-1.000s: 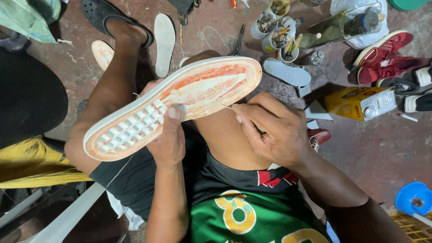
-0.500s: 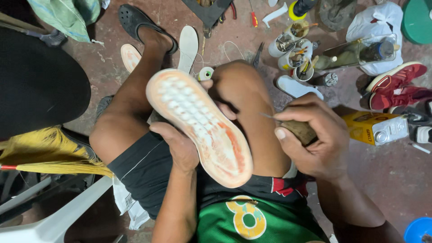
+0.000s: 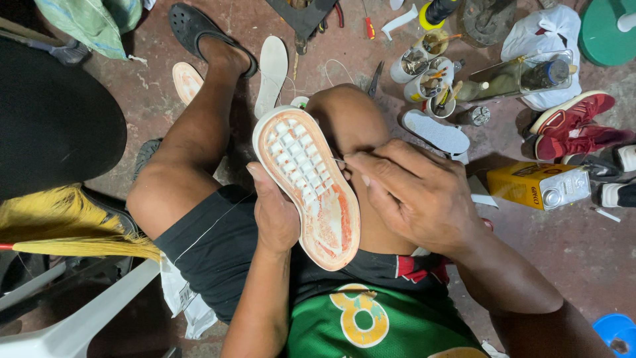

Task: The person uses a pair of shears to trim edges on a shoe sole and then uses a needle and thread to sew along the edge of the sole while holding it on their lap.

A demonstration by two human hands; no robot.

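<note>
Head view | your left hand [image 3: 277,215] clasps the shoe sole [image 3: 308,185] by its left edge, tread up, over your lap | your right hand [image 3: 414,192] is pinched shut at the sole's right edge; what it pinches is hidden | yellow can [image 3: 536,185] lies well right of that hand | bare floor [image 3: 583,245] lies past it.

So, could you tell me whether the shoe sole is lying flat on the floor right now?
No, the left hand holds the shoe sole up against the knee.

Right fingers [image 3: 371,166] hide the tool
</note>
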